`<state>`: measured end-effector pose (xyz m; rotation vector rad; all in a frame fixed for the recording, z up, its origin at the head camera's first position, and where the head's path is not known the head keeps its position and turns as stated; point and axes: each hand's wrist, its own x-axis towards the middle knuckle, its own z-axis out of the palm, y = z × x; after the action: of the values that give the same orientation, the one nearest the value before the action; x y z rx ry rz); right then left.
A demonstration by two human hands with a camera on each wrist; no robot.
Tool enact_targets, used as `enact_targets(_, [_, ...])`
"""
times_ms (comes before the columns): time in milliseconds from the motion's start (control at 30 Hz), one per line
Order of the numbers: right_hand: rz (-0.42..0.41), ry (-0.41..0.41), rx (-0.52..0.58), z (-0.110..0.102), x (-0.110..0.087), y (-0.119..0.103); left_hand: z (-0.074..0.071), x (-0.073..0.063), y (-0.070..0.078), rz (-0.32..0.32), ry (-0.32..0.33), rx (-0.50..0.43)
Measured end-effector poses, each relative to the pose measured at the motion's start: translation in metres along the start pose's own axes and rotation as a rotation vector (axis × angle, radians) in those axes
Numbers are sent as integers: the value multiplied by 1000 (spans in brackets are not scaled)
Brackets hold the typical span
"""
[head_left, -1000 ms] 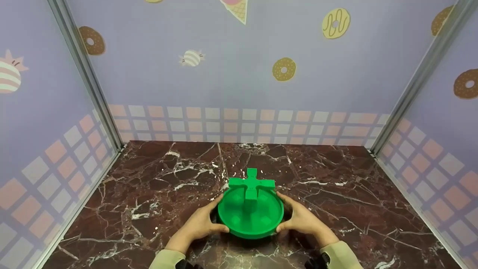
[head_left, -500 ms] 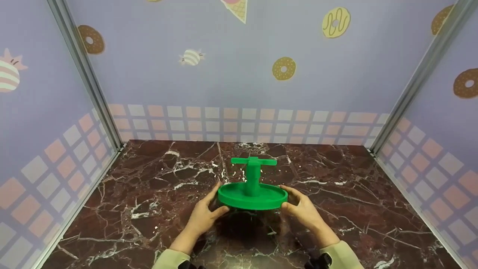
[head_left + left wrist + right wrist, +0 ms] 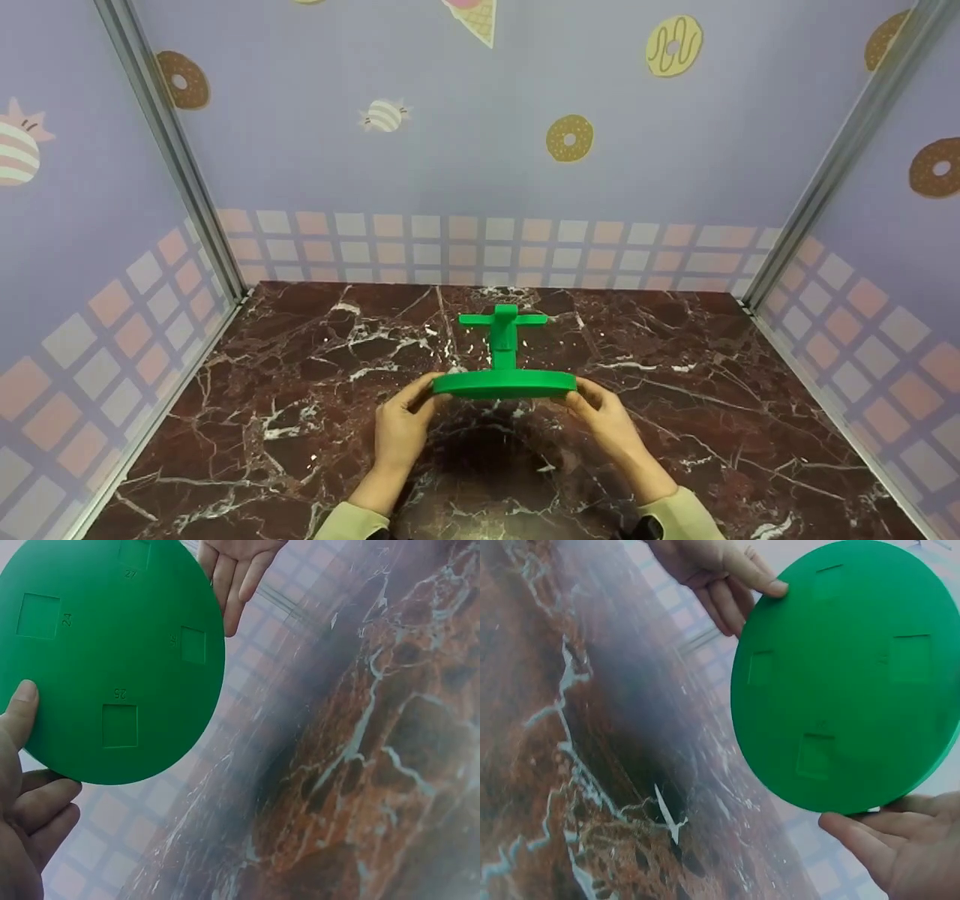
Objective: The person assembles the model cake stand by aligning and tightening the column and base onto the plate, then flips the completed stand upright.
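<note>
Both hands hold a green round tray up off the table, one on each side. From its middle rises a post that ends in a cross-shaped top. The head view catches the tray nearly edge-on, so its inside is hidden. My left hand grips the left rim, its thumb lying on the underside. My right hand pinches the right rim between thumb and fingers. Square recesses with small stamped numbers mark the flat underside in the left wrist view.
A dark red marble-patterned table lies beneath the tray, with a shadow under it. Lilac walls printed with sweets and tiles close off the back and both sides, joined by metal corner posts.
The tray has come up and tipped away, from showing its inside and the cross from above to an edge-on look. Both hands have turned with it, still at the rim.
</note>
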<state>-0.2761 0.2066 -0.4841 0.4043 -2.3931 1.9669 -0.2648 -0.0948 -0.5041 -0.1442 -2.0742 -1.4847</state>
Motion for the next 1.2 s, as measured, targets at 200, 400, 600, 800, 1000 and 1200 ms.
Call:
enact_targets(200, [-144,95,-82,8,1,7,-2,1,3,-45,35,-15])
enact_targets(400, [-326,227,-196,14,-2,13,-3,1,9,-97,27,-15])
enact_targets(600, [-446,298,-199,13,-1,15,-2,0,14,-99,28,-3])
enact_targets(800, [-364,214,-69,8,0,12,-1,3,17,-85,-19,-103])
enact_targets(1000, [-247,197,2,6,1,5,-4,6,20,-129,-165,-332])
enact_targets(1200, [-76,202,125,3,2,-3,-7,10,22,-285,-257,-536])
